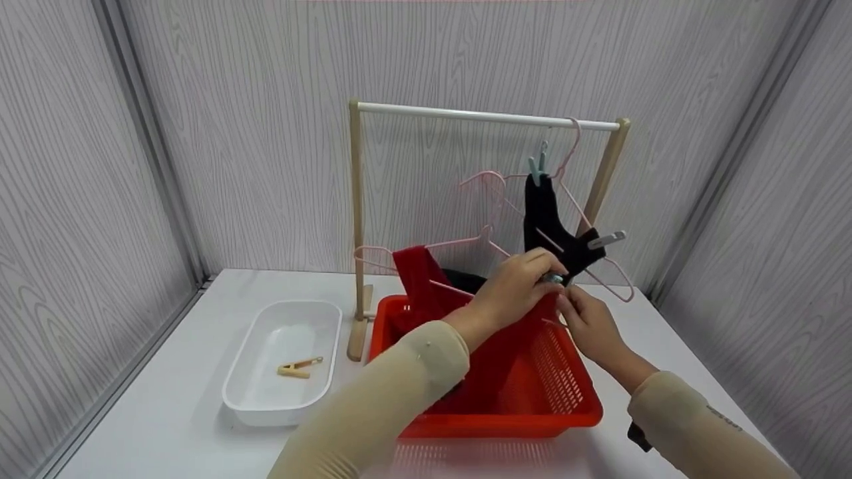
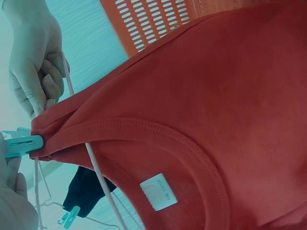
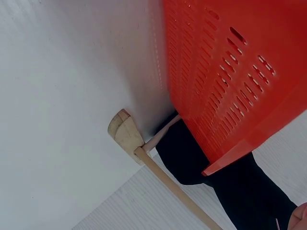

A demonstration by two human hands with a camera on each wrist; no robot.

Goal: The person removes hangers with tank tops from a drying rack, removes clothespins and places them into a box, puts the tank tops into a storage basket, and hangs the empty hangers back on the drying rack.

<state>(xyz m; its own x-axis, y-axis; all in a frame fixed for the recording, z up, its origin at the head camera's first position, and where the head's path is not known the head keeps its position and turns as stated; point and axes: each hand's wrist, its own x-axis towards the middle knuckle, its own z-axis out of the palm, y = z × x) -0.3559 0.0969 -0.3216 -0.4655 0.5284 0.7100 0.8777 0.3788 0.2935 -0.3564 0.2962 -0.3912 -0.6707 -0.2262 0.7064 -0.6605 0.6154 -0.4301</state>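
Note:
A red sleeveless top (image 2: 230,86) hangs on a pink hanger (image 1: 456,242), its lower part over the basket in the head view. My left hand (image 1: 509,289) pinches a teal clothespin (image 2: 24,146), whose jaws sit over the end of one shoulder strap. Right beside it, my right hand (image 1: 592,326) holds the strap's edge, with the hanger wire passing by its curled fingers in the left wrist view. Behind the hands, a black garment (image 1: 542,213) hangs from another pink hanger, with a teal clothespin (image 1: 536,166) and a grey-looking clothespin (image 1: 607,239) on its straps.
The red basket (image 1: 499,427) stands under my arms, before a wooden rack with a white bar (image 1: 459,114). At left, a white tray (image 1: 237,386) holds a wooden clothespin (image 1: 296,372). In the right wrist view, the rack's foot (image 3: 127,136) is close to the basket.

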